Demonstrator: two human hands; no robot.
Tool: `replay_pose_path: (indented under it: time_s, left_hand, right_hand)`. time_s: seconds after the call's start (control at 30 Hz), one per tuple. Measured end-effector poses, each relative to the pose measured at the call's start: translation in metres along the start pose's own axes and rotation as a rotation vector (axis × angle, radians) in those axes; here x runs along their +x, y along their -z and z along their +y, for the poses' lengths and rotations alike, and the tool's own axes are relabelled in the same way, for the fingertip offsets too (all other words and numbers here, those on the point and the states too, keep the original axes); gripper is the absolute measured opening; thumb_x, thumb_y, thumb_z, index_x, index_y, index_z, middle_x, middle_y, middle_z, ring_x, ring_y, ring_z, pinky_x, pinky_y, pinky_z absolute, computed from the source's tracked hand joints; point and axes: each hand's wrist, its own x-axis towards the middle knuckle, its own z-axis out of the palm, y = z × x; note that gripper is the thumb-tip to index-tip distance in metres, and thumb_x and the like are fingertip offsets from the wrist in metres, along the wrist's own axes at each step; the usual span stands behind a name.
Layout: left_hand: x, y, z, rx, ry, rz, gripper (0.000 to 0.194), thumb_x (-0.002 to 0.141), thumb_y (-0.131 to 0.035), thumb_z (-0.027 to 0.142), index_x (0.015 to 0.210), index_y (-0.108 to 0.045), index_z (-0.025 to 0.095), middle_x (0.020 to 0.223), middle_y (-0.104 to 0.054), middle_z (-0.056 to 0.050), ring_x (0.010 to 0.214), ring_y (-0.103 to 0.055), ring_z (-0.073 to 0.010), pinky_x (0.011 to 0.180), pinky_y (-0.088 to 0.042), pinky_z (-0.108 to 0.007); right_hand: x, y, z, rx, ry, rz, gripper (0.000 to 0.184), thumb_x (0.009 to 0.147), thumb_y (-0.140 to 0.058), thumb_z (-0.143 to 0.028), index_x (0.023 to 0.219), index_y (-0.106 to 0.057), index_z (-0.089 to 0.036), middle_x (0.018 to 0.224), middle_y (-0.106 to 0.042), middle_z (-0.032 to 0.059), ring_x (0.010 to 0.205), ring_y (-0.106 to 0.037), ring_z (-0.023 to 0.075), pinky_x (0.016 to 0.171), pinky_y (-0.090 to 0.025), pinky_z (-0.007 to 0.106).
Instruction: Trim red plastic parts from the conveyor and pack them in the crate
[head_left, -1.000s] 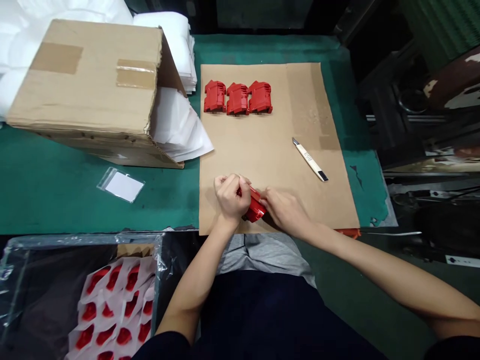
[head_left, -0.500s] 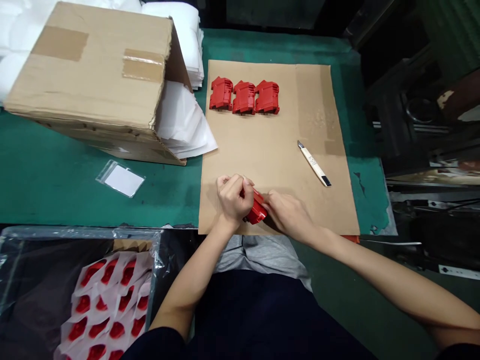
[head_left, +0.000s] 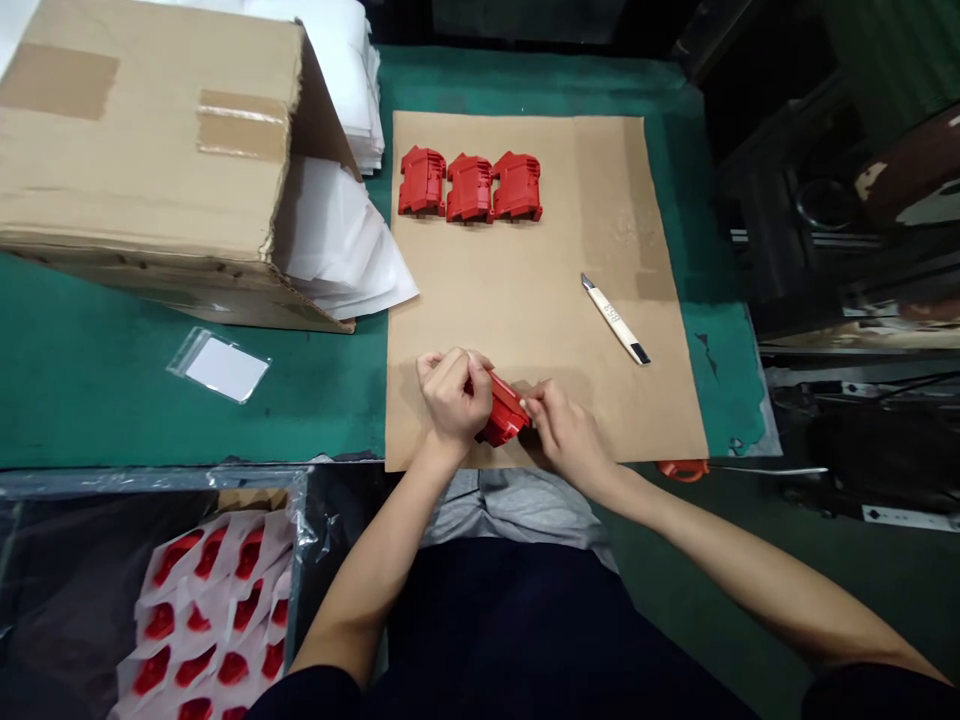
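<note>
My left hand (head_left: 454,398) is closed around a red plastic part (head_left: 504,412), holding it tilted over the front of a cardboard sheet (head_left: 525,300). At the part's right edge, my right hand (head_left: 562,425) has its thumb and forefinger pinched against the plastic. Whether a small piece sits between those fingertips is too small to tell. Farther back on the sheet, three similar red parts (head_left: 471,188) lie side by side in a row. A cream-coloured craft knife (head_left: 616,320) rests on the sheet to the right of my hands.
On the left, a cardboard box (head_left: 150,190) lies on its side with white foam sheets (head_left: 349,245) spilling out. A clear bag with a white card (head_left: 225,368) is on the green table (head_left: 322,400). Below left, a lined crate (head_left: 300,530) holds several wrapped red parts. Orange handles (head_left: 682,470) show under the table's edge.
The view has shifted slightly, moving the scene a little to the left. My right fingertips have drawn into a clearer pinch at the part's edge, and the left hand keeps its grip.
</note>
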Motion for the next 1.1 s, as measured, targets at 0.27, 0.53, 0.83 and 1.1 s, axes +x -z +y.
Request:
replay_pose_path:
  time_s: [0.27,0.53,0.83,1.1]
  left_hand:
    - [-0.001,0.000,0.000,0.017,0.014,-0.016,0.037,0.097,-0.034,0.021,0.067,-0.055,0.024,0.063,-0.070,0.001,0.059,-0.063,-0.0143,0.076,-0.035,-0.040]
    - [0.000,0.000,0.001,0.017,0.007,-0.004,0.037,0.097,-0.036,0.020,0.065,-0.055,0.024,0.063,-0.070,0.001,0.059,-0.062,-0.0147,0.075,-0.035,-0.040]
    - [-0.001,0.001,0.002,0.042,0.011,-0.012,0.038,0.097,-0.034,0.022,0.065,-0.054,0.024,0.063,-0.070,0.001,0.059,-0.063,-0.0149,0.077,-0.037,-0.040]
    - [-0.001,0.001,0.001,0.030,0.006,-0.019,0.037,0.096,-0.035,0.020,0.064,-0.053,0.024,0.062,-0.070,0.001,0.057,-0.062,-0.0145,0.077,-0.037,-0.040]
  right_hand:
    - [-0.001,-0.002,-0.007,-0.007,-0.035,-0.014,0.021,0.098,-0.027,-0.031,0.086,-0.043,-0.024,0.074,-0.062,0.0035,0.063,-0.057,0.0186,0.056,-0.034,0.027]
    - [0.000,-0.002,-0.009,-0.032,-0.094,-0.009,0.018,0.095,-0.028,-0.028,0.084,-0.041,-0.024,0.075,-0.062,0.0052,0.065,-0.058,0.0197,0.056,-0.033,0.027]
    - [0.001,-0.002,-0.010,-0.035,-0.091,0.004,0.020,0.097,-0.026,-0.028,0.084,-0.042,-0.024,0.076,-0.062,0.0047,0.065,-0.057,0.0185,0.055,-0.032,0.027]
    - [-0.002,-0.002,-0.008,-0.019,-0.043,0.043,0.021,0.097,-0.024,-0.028,0.088,-0.042,-0.023,0.079,-0.064,0.0062,0.066,-0.060,0.0188,0.056,-0.034,0.027]
